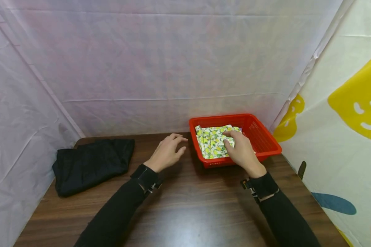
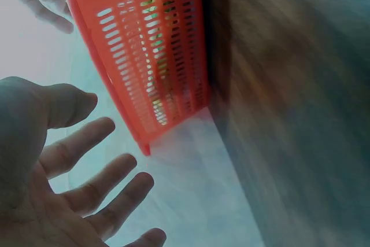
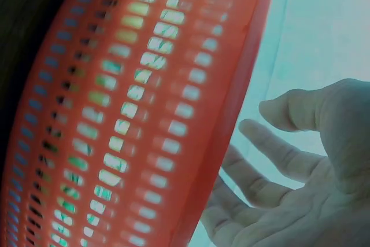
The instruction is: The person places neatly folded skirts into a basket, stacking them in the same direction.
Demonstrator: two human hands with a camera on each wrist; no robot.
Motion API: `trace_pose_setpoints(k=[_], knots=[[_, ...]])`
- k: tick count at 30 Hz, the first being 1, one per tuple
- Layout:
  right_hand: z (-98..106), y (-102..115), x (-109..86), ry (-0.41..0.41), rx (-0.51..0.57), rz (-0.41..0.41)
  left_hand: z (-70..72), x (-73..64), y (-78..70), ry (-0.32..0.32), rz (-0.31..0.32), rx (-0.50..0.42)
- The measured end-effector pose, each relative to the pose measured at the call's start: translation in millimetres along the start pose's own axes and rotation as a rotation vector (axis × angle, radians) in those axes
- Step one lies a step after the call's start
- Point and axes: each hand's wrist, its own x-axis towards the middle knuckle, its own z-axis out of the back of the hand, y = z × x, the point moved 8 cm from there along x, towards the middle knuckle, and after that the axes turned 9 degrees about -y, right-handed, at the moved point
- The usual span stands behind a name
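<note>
A red plastic basket (image 1: 267, 142) with slotted walls stands at the back right of the table. In it lies a folded white cloth (image 1: 211, 142) printed with yellow lemons and green leaves. Over the basket's front part is my right hand (image 1: 242, 149), thumb and fingers apart and nothing between them; whether a fingertip touches the cloth I cannot tell. My left hand (image 1: 167, 152) hovers left of the basket, its fingers loosely bent and holding nothing. In the left wrist view the left hand's fingers (image 2: 101, 186) are spread near the basket's side wall (image 2: 141, 56).
A folded black cloth (image 1: 94, 166) lies at the left of the brown wooden table (image 1: 185, 212). White fabric walls (image 1: 160, 61) stand behind and at the left. The right-hand fabric wall (image 1: 327, 151) carries yellow printed figures and comes close to the basket.
</note>
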Motion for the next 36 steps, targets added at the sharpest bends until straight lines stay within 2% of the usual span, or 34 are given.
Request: trace_pose_setpoints(k=[5,11,17,20,29,36], knots=[[-5,15,-11.2,-0.022,0.031,0.050,8.8,-21.8,20.0,-0.020,0.047,-0.011],[-11,35,-24.0,-0.016,0.082,0.101,21.9,-45.8,52.1,-0.017,0.143,-0.001],[-18,57,-35.0,-0.024,0.125,0.173,41.6,-62.8,83.6,-0.046,0.240,0.026],[-24,66,-39.7,-0.018,0.139,0.210,50.3,-70.5,96.2,-0.064,0.286,0.010],[-39,89,-51.3,0.031,0.181,0.264,63.8,-85.1,118.0,-0.080,0.367,-0.019],[-54,106,-64.3,0.087,0.219,0.294,79.9,-96.9,134.7,-0.092,0.395,0.005]])
